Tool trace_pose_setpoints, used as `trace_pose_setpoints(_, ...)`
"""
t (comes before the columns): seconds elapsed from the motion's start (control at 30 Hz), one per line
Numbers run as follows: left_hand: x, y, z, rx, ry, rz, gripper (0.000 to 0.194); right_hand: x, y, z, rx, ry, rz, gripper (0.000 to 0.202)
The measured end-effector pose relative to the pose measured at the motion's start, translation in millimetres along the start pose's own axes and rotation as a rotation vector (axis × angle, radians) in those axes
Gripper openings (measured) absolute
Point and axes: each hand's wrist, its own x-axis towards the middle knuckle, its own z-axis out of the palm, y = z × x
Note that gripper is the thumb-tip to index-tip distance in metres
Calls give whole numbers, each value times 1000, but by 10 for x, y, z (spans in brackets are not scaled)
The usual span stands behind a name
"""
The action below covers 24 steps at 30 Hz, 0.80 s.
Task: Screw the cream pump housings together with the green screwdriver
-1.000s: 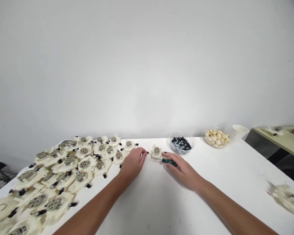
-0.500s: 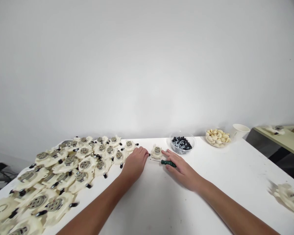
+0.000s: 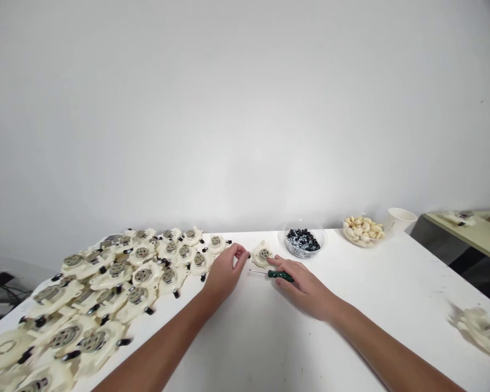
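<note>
In the head view, a small cream plastic housing (image 3: pixel 262 255) with a round slotted metal disc lies on the table between my hands. My left hand (image 3: pixel 225 268) is at its left side, thumb and forefinger pinched at the small black cap (image 3: pixel 249 255) on the housing's edge; the fingertips partly hide this cap. A screwdriver with a green handle (image 3: pixel 281 275) is under the fingers of my right hand (image 3: pixel 297 279), its thin shaft pointing left, below the housing. The right forefinger touches the housing's right edge.
Many similar housings with black caps (image 3: pixel 141 276) cover the table's left side. Behind stand a clear bowl of black caps (image 3: pixel 303 240), a clear bowl of cream discs (image 3: pixel 363 231) and a white cup (image 3: pixel 400 219). Another housing (image 3: pixel 484 330) lies at right.
The housing has turned a little and looks tilted now. My left thumb and forefinger have bowed apart behind their tips. My right hand and the screwdriver have hardly moved.
</note>
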Motion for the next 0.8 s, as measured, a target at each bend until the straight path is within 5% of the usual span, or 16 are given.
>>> trace_pose_setpoints(0.47,36,-40,13,-429,-41,-119,29,0,21,8,-9,12,-3,30)
trace_pose_setpoints(0.8,50,-90,60,-491,-57,-126,28,8,73,15,-6,22,-1,29)
